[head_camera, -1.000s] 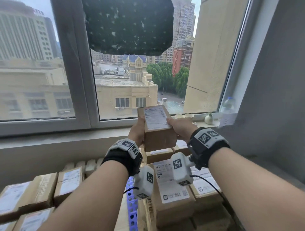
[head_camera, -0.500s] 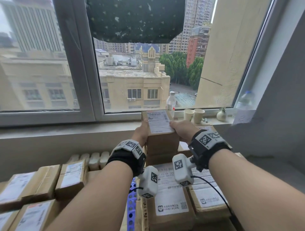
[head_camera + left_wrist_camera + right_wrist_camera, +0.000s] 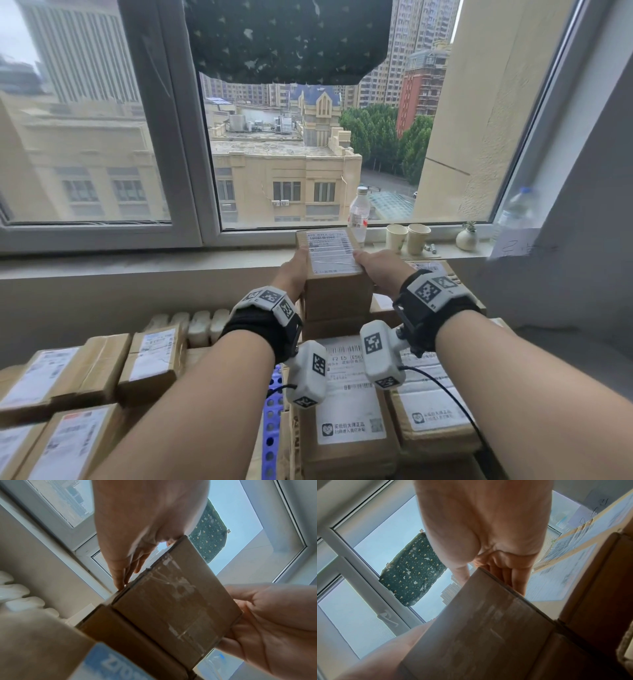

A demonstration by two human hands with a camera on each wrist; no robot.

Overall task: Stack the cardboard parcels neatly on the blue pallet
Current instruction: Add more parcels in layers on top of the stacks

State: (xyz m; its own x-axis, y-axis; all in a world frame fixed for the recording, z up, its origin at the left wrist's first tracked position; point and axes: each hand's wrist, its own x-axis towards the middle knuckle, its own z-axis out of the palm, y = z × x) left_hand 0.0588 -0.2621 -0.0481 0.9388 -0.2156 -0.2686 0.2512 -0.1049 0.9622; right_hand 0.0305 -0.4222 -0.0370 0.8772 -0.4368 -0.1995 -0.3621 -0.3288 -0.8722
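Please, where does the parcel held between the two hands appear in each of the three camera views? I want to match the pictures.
Head: the parcel is at centre, below the windowsill, between left hand and right hand.
Left wrist: its taped brown side fills the centre and lower middle.
Right wrist: its brown side fills the lower centre.
Shared landmark: the dark patterned cloth on the window, in all three views.

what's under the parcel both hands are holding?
Another cardboard parcel sits directly beneath the held parcel, gripped by left hand and right hand. Lower layers and the pallet there are hidden.
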